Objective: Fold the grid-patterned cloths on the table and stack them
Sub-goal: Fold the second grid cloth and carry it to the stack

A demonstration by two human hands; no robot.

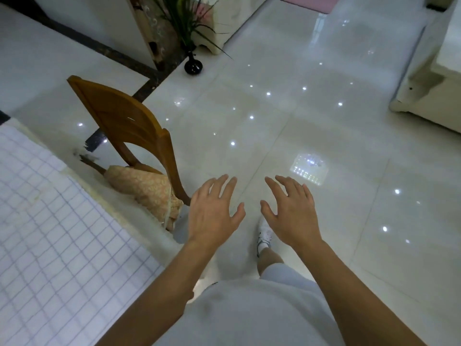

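A white cloth with a grey grid pattern [57, 236] lies spread flat over the table at the lower left, its right edge running diagonally toward me. My left hand [212, 211] is held out over the floor, to the right of the table, fingers spread and holding nothing. My right hand [291, 211] hovers beside it, also palm down with straight fingers and nothing in it. Neither hand touches the cloth.
A wooden chair [129, 126] with a beige cushion [149, 191] stands against the table's far right side. A black vase [193, 66] with a plant sits on the glossy tiled floor [324, 126]. Cream furniture [429, 96] stands at the right. My white shoe [264, 233] shows below my hands.
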